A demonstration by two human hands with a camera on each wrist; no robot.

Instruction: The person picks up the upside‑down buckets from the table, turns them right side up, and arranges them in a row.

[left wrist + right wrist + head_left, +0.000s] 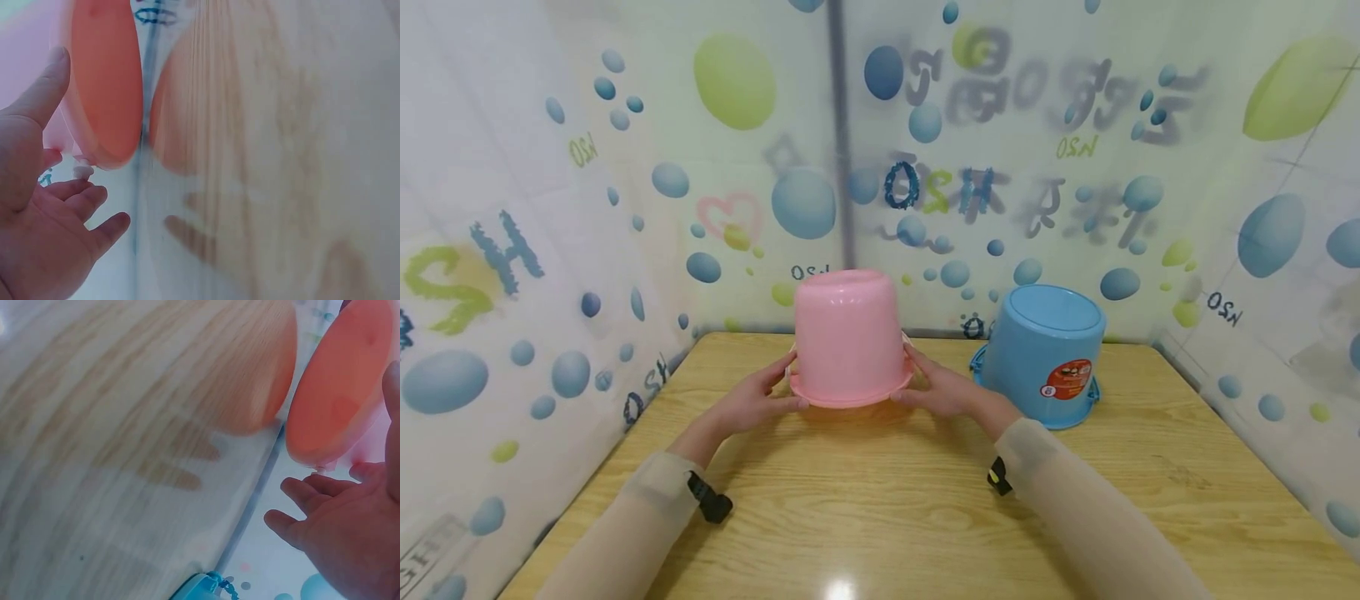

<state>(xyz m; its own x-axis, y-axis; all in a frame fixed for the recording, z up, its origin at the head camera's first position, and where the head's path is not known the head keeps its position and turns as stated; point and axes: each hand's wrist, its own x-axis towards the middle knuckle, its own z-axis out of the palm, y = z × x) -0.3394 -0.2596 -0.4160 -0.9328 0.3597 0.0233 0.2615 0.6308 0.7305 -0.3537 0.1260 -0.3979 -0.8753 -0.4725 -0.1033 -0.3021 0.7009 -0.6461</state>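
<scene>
A pink bucket (848,337) is upside down over the far middle of the table, its rim tilted and raised a little off the wood. My left hand (756,400) holds the rim from the left, thumb at the near edge and fingers behind. On the opposite side my right hand (946,388) holds the rim the same way. Both wrist views look into the bucket's open mouth (109,81), which faces the table. A small white handle joint (82,169) shows by the left fingers. To the right, a blue bucket (1037,354) stands upside down.
The wooden table (850,508) is glossy and mirrors the pink bucket and hands. A red label (1067,379) is on the blue bucket, with its blue handle (978,358) at the rim. Curtains (1000,250) printed with bubbles surround the table's back and sides.
</scene>
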